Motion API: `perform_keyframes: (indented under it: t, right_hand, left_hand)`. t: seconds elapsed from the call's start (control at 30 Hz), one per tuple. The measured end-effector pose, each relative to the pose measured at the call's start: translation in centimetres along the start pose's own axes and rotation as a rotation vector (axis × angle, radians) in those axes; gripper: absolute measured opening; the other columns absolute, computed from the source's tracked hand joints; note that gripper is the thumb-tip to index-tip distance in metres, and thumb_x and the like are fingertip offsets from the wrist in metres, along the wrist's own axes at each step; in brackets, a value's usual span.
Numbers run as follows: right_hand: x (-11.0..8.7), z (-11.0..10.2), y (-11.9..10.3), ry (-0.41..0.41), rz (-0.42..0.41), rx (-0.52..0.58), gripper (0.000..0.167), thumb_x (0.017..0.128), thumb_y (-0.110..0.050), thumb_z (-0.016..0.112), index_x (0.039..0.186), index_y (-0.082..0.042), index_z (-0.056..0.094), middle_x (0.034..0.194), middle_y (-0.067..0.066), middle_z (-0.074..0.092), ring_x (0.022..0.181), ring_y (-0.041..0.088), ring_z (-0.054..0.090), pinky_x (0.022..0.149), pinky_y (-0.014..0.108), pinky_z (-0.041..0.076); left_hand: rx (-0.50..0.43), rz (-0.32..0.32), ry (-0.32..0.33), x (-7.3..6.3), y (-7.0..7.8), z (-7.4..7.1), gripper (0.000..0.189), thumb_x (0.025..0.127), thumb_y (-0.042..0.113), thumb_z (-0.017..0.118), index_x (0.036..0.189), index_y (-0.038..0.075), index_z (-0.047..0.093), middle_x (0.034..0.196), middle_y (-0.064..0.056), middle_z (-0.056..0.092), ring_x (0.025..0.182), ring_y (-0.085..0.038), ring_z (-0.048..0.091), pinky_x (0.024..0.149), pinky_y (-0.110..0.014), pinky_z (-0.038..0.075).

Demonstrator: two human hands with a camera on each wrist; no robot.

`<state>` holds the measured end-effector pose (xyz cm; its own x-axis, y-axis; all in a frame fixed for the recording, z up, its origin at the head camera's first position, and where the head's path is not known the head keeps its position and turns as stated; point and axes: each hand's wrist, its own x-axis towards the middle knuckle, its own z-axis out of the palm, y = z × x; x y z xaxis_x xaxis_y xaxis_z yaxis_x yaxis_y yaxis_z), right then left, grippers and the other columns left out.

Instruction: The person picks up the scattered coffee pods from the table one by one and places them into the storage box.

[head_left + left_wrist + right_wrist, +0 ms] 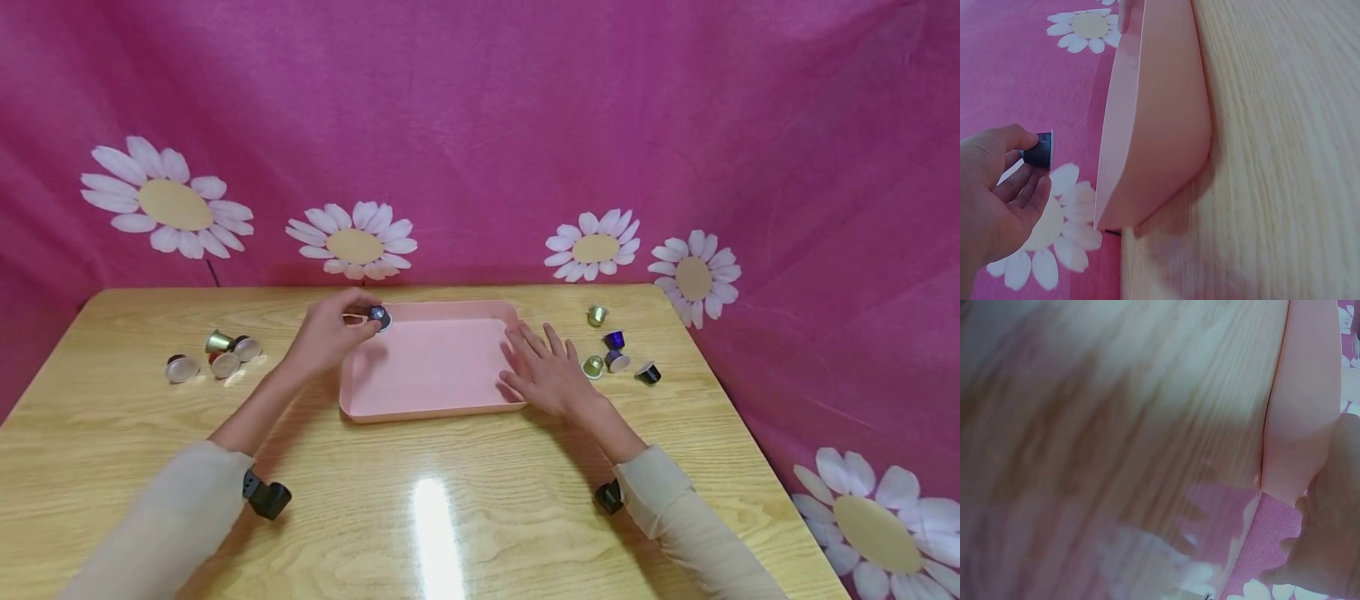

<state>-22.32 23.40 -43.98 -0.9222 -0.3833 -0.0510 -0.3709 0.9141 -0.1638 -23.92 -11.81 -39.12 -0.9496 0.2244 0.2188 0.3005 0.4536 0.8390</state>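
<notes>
Between thumb and fingers, my left hand (330, 332) pinches a dark coffee capsule (380, 316) over the far left corner of the pink tray (427, 413). In the left wrist view the dark capsule (1037, 151) is held sideways, its flat lid turned toward the tray wall (1166, 125). My right hand (551, 375) lies with spread, straight fingers at the tray's right rim, holding nothing. The right wrist view shows that hand (1329, 519) against the tray's outer side (1304, 394). No capsule lies inside the tray.
On the wooden table (360, 517), several capsules sit left of the tray, among them a gold one (218, 342) and a dark one (182, 368). More stand at the right: green (593, 367), blue (614, 340), purple (617, 361), black (648, 372). A pink flowered cloth (480, 142) hangs behind.
</notes>
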Motion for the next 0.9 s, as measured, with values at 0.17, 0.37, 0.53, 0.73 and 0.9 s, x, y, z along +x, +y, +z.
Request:
perform_keyframes:
  t: [0.17,0.37,0.53,0.73,0.9]
  right_hand:
    - [0.0,-0.1,-0.2,0.002,-0.003,-0.009,0.076,0.101,-0.056,0.042,0.162,-0.018,0.016,0.166,0.006,0.015,0.149,0.044,0.008,0.112,0.069,0.011]
    - [0.0,0.0,-0.2,0.008,-0.008,-0.006,0.076,0.101,-0.057,0.042,0.161,-0.018,0.017,0.166,0.006,0.016,0.149,0.044,0.008,0.111,0.069,0.012]
    - [0.0,0.0,-0.2,0.013,-0.007,0.011,0.075,0.101,-0.056,0.043,0.161,-0.019,0.019,0.166,0.006,0.016,0.149,0.044,0.008,0.111,0.07,0.012]
    - [0.0,-0.1,-0.3,0.009,0.001,0.013,0.074,0.101,-0.056,0.043,0.161,-0.02,0.019,0.166,0.006,0.016,0.149,0.044,0.008,0.111,0.069,0.011]
    - [0.0,-0.1,-0.3,0.011,0.004,0.001,0.074,0.101,-0.056,0.044,0.161,-0.02,0.02,0.166,0.006,0.017,0.149,0.044,0.009,0.111,0.069,0.012]
  left_hand:
    - [-0.004,0.037,-0.023,1.2,0.2,1.3,0.027,0.09,-0.001,0.07,0.116,-0.006,0.066,0.11,-0.019,0.07,0.102,-0.035,0.067,0.092,-0.045,0.052]
    - [0.004,0.086,-0.064,2.2,0.4,3.2,0.026,0.089,-0.002,0.069,0.114,-0.009,0.065,0.108,-0.019,0.071,0.102,-0.035,0.067,0.092,-0.045,0.052]
    - [-0.003,0.084,-0.093,2.8,0.8,5.0,0.026,0.089,-0.001,0.069,0.114,-0.007,0.067,0.106,-0.016,0.072,0.101,-0.033,0.067,0.092,-0.044,0.052]
    - [-0.005,0.084,-0.12,3.6,1.5,6.8,0.027,0.089,0.0,0.067,0.115,-0.007,0.067,0.106,-0.016,0.072,0.101,-0.031,0.068,0.092,-0.043,0.052]
    - [0.03,0.082,-0.146,4.3,1.7,8.2,0.027,0.089,0.001,0.067,0.115,-0.005,0.067,0.107,-0.015,0.072,0.102,-0.03,0.067,0.093,-0.042,0.051]
